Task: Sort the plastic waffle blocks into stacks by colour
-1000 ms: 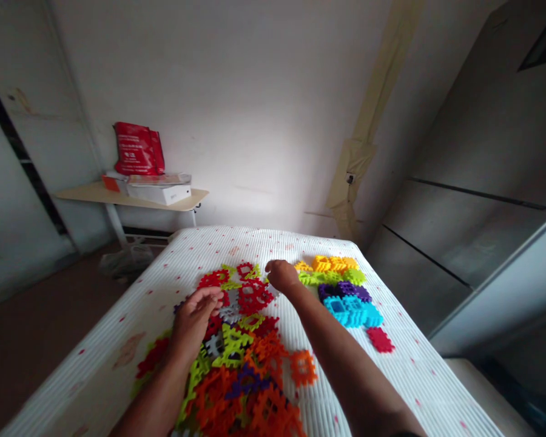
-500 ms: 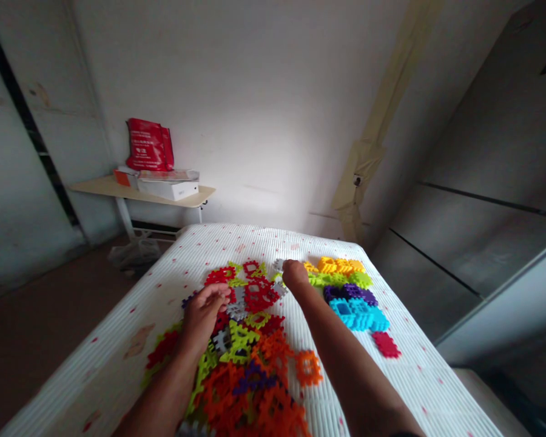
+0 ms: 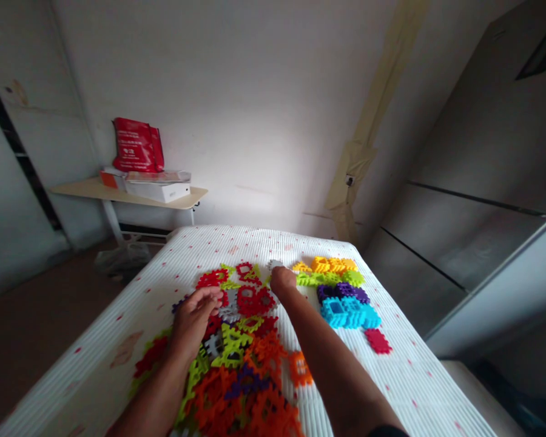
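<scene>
My left hand (image 3: 193, 318) hovers over the left side of a spread of plastic interlocking blocks, fingers loosely bent and apart, with nothing visible in them. Beside its fingertips lie red blocks (image 3: 255, 299) and pale grey ones (image 3: 230, 308). Farther out, my right hand (image 3: 283, 279) is closed at the top right of the spread. A toothed grey block (image 3: 274, 264) shows at its fingers, which are mostly hidden behind the hand. Nearer me are lime green blocks (image 3: 232, 346) and a heap of orange blocks (image 3: 273, 409).
Right of my right forearm stand rows of yellow (image 3: 332, 264), lime, purple (image 3: 343, 292) and light blue blocks (image 3: 350, 312), with a flat red block (image 3: 378, 341) nearby. A patterned cover (image 3: 418, 388) lies underneath. A side table (image 3: 84, 188) holds a red bag (image 3: 138, 145) and boxes.
The view has turned slightly right, so everything appears farther left. My right hand has shifted slightly beside the grey block; my left hand keeps nearly the same pose.
</scene>
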Tool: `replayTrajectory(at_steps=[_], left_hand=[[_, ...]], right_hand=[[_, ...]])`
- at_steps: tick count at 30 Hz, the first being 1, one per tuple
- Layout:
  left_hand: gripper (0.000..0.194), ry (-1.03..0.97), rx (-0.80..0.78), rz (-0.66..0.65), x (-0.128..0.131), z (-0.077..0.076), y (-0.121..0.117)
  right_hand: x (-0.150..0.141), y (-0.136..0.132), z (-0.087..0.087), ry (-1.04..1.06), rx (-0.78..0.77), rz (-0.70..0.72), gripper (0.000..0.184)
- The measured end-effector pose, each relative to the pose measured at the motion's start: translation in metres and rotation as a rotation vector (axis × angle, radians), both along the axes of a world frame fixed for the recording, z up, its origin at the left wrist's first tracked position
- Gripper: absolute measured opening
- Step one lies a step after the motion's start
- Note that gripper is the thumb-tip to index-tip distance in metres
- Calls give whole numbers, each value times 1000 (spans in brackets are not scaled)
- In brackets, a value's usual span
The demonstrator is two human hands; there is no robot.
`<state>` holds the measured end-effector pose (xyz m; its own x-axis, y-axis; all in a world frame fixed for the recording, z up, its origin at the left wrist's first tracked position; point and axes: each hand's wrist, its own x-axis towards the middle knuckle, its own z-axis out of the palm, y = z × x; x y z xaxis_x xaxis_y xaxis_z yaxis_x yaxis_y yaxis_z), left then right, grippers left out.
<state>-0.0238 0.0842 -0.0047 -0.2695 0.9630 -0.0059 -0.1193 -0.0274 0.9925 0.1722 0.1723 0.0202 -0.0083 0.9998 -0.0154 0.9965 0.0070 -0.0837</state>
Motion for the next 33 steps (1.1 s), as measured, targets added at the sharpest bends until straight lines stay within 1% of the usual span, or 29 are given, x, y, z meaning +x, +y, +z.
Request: replayTrajectory(at_steps=[4,7,10,12,15,19,22,24,26,27,29,31,33], left_hand=[[47,6,2,-13,-1,0,-1],[48,16,-8,-25,-1,2,-2],[47,28,-15,-30,1,5,-4],[48,34,-16,-30,2,7,-6],[48,40,-13,-30,4,9,-6],[48,35,-1,-15,6,10,-6],[47,26,13,-1,7,11,-6],[42,25,27,-5,8,12,-7],[37,24,38,-10,8,12,-7],[36,22,40,-7,8,12,-7],[36,13,35,13,8,11,-7],[39,5,25,44,7,10,-5],[43,0,23,74,6,9,-4]], right_hand=[[1,-4,9,-14,85,41,25],[-3,-10,20,2,182,161,28],[-13,-20,32,37,266,304,27],[-21,-27,37,65,303,383,25],[-32,-35,36,107,334,479,24],[-42,-42,28,200,377,615,25],[-46,-46,24,257,374,683,23],[-49,-48,24,283,356,722,19],[-51,-50,24,303,340,735,18],[-51,-51,24,314,341,719,17],[-50,-54,24,342,363,654,21],[-50,-59,25,353,379,579,28],[-50,-66,26,324,355,538,32]])
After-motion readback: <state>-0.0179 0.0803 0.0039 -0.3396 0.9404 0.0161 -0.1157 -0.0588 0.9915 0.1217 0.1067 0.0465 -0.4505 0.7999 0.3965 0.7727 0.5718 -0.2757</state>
